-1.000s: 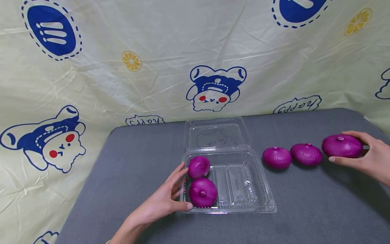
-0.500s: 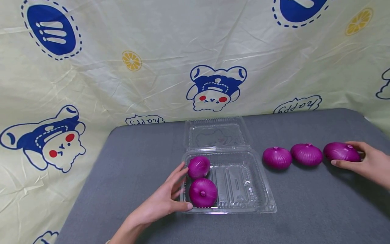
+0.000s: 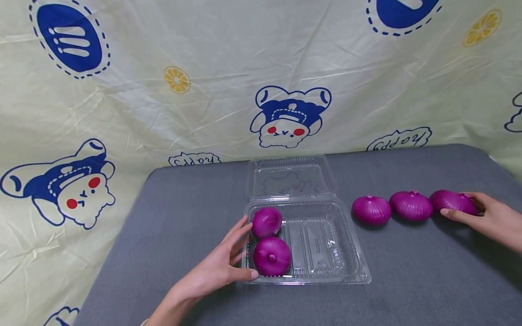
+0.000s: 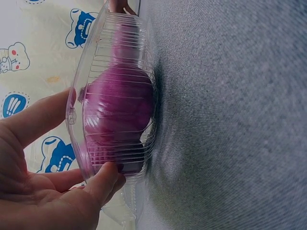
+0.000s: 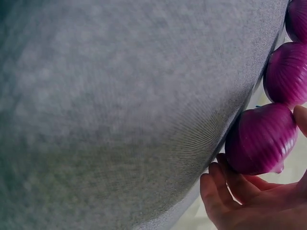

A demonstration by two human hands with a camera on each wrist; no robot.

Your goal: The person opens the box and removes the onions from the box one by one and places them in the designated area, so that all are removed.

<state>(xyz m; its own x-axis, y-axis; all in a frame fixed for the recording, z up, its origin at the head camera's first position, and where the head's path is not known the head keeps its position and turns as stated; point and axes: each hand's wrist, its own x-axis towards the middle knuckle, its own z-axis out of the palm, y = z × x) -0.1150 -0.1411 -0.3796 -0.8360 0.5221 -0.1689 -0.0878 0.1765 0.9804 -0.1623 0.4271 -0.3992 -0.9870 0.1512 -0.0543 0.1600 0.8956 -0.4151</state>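
Right hand [image 3: 495, 222] is wrapped loosely round the end onion [image 3: 450, 202], thumb on the near side and fingers round the far side, spread about as wide as the onion itself — looks like a light grip, no squeezing. Left hand [image 3: 222, 267] has the thumb on the rim at the box's front-left corner and fingertips against its left wall, so it's got a gentle hold on the box [image 3: 322, 244]. The end onion sits on the desk [image 3: 183, 203] toward its right edge, tipped a bit so the stem faces the palm, and it seems to touch the middle onion [image 3: 411, 206]. Handling-wise I'd guess firm, fairly light and kinda slick with that glossy skin, so grab it round the fat middle, thumb opposite fingers, not by the little stem nub. Flat-ish shape should keep it from rolling far. The box looks like thin bendy plastic and would probably skid if bumped — rim or corner is the spot to hold, not the lid [image 3: 289, 179], which is folded back toward the desk's far edge. Inside, the front onion [image 3: 272, 256] and back onion [image 3: 267, 222] line the box's left edge. The third loose onion [image 3: 371, 211] is just off the box's right edge.
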